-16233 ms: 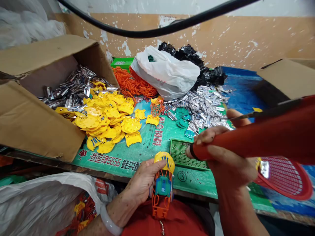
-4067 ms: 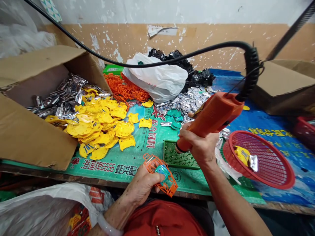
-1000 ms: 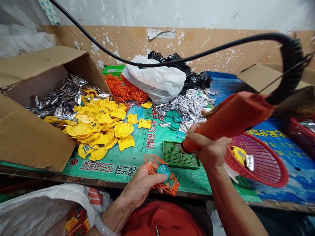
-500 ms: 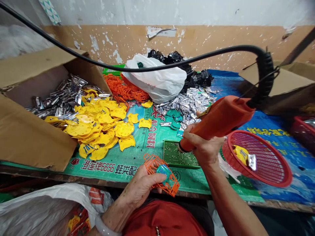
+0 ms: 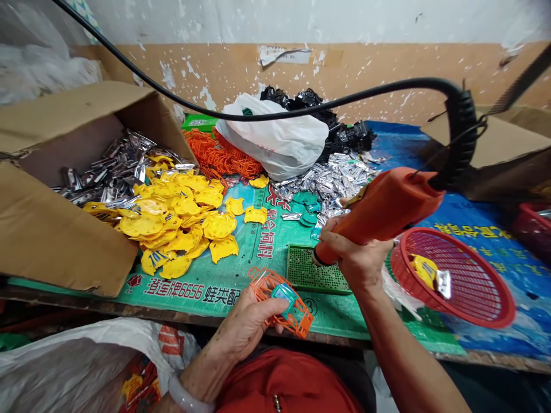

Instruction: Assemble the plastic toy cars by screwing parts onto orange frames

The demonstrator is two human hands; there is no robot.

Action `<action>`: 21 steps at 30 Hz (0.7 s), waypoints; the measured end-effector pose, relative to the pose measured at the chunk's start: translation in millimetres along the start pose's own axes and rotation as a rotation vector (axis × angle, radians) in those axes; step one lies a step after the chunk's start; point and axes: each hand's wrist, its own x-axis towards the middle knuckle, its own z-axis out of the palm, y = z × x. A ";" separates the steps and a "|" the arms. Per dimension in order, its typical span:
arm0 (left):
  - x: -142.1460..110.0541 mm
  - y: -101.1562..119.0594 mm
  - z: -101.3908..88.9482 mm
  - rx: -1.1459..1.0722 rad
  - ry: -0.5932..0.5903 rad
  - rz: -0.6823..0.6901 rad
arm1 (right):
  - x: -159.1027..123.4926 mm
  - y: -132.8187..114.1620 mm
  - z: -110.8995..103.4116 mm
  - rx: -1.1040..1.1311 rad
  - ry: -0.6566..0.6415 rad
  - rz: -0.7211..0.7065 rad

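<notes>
Left hand curls its fingers round an orange plastic cage frame, teal insert facing up. The frame's long axis runs from upper left to lower right, in front of the right hand, which is the nearer hand after the holding left. Right hand is wrapped round an orange corded electric screwdriver, nose down-left above a green perforated tray.

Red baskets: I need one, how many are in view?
2: one red basket on the blue tarp beside the right hand, one at far right, cut off. More may be hidden.
</notes>
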 end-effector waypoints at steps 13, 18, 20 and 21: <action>2.5 -2.4 0.6 -0.065 0.036 0.048 | 1.2 -4.6 0.7 0.097 0.005 0.032; 3.1 -2.9 0.8 -0.119 0.085 0.067 | 3.0 -35.1 -1.3 0.258 0.033 0.054; 3.4 -2.3 1.3 -0.134 0.085 0.066 | -0.5 -53.0 -2.9 0.369 -0.031 0.074; 3.6 -2.1 1.6 -0.141 0.080 0.062 | -3.3 -61.0 -3.5 0.418 -0.074 0.086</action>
